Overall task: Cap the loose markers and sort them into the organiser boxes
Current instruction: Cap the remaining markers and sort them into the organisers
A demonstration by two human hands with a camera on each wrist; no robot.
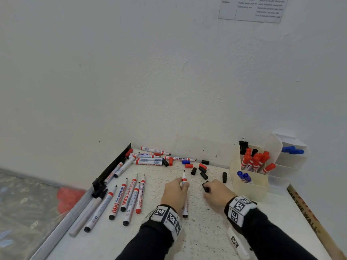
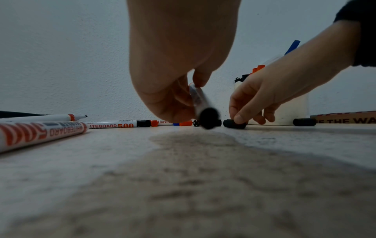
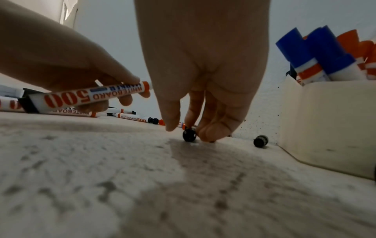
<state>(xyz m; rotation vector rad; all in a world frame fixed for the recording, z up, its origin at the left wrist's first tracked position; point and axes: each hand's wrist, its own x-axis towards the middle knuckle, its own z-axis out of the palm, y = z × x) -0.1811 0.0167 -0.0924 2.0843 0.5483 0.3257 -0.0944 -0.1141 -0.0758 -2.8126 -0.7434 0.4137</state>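
Black plastic cap [image 1: 206,187] on the speckled tabletop [image 1: 206,231] is pinched by the right hand [image 1: 217,194], seemingly not lifted yet, while the left hand [image 1: 174,194] grips an uncapped white whiteboard marker [image 1: 184,182]; next, press them together.

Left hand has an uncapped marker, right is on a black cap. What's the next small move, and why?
Probably lift the black cap and push it onto the marker. The right hand pinches that cap against the table, while the left hand holds the marker with its tip bare.
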